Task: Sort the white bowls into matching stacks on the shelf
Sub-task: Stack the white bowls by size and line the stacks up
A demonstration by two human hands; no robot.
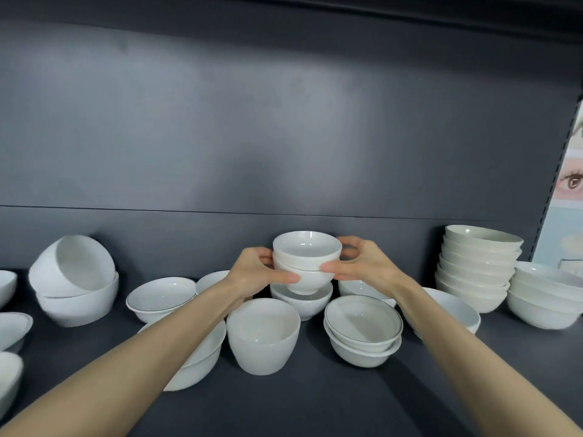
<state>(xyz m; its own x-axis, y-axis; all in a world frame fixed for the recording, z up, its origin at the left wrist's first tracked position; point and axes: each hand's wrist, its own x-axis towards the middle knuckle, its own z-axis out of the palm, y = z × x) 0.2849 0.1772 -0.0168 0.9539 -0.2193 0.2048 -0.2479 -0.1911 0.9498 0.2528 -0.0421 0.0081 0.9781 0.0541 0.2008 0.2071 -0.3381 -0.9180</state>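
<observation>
Nothing legible is showing anywhere. The poster (568, 190) at three o'clock is displaying only a drawn eye, with no lettering that can be made out. The stacked footed bowls (306, 263) at centre and the dark back panel (220, 137) at twelve o'clock are carrying no readable mark.

A dark grey back panel (284, 121) carries one horizontal seam; at the far right stands a pale poster (566, 216) showing a drawn eye.

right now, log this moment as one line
left hand: grips nested bowls | right hand: grips nested bowls | nested bowls: over lower bowl, contact unclear
</observation>
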